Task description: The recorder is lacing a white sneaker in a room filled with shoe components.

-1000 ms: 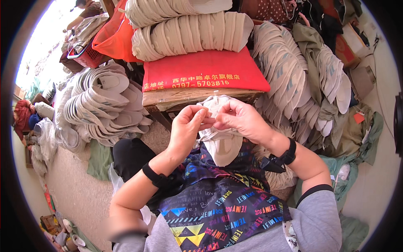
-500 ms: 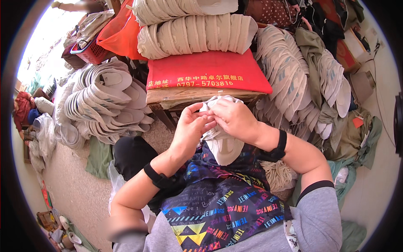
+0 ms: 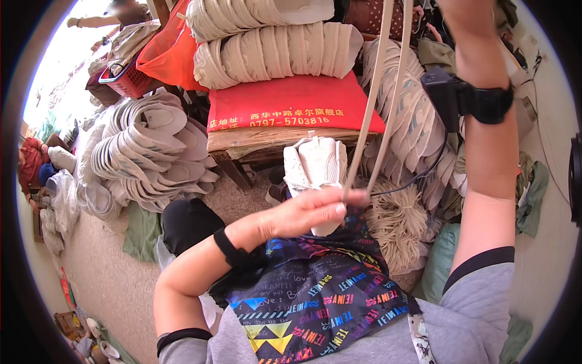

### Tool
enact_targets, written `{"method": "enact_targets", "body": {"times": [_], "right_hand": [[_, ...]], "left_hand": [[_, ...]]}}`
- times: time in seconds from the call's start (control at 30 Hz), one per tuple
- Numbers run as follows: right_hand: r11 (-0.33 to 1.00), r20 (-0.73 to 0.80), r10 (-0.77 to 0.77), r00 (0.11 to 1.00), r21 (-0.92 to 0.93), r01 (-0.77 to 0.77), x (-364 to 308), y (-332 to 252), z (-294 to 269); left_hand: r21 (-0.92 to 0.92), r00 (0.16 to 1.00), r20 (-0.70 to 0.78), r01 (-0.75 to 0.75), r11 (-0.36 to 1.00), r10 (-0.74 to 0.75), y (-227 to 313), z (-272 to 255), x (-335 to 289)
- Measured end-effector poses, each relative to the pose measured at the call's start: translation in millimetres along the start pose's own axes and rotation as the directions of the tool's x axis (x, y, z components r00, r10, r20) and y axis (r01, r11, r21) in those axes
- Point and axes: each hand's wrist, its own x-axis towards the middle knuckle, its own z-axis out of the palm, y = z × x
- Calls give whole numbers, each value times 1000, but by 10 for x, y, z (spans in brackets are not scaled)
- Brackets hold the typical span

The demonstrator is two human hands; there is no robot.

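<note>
An off-white lace-up shoe upper (image 3: 312, 162) stands in front of me between my lap and the wooden bench. My left hand (image 3: 306, 212) lies across its lower part, fingers stretched out flat and slightly blurred. Two strands of a pale flat shoelace (image 3: 388, 79) run taut from beside those fingertips to the top edge of the picture. Whether the lace passes between or behind the fingers is hard to see. My right hand (image 3: 465, 12) is raised high at the upper right, cut off by the picture's edge, so its fingers are hidden.
Nested shoe uppers (image 3: 279, 54) lie on a red bag (image 3: 297, 97) over the wooden bench (image 3: 273, 141). More stacked uppers (image 3: 139, 145) stand at left, others (image 3: 403, 109) at right. A bundle of pale laces (image 3: 397, 227) hangs by my right thigh. A dark cable (image 3: 418, 176) trails from my right wrist device.
Both hands were together at the shoe's top. My right hand has swung up and right, and the long lace strands now show. My left hand has moved down and flattened over the shoe.
</note>
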Motion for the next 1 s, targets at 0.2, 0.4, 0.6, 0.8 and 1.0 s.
{"method": "enact_targets", "body": {"times": [0.2,0.4,0.6,0.8,1.0], "right_hand": [[976,497,217,840,-140,-169,-1172,337,157],[938,753,266,602,-58,-342,-2100,-153,-117],[779,960,120,253,66,-623,-2518,-1075,-374],[717,924,268,274,-1,-697,-2857,-1181,-375],[168,933,292,-211,-267,-949,-2985,-835,-331]], "left_hand": [[140,983,59,165,976,-174,531,174,-165],[222,832,-498,-151,963,245,1176,-100,-200],[99,742,-645,-157,983,184,925,-136,-76],[54,710,-684,-176,983,165,862,-201,26],[44,694,-700,-190,981,165,890,-217,51]]}}
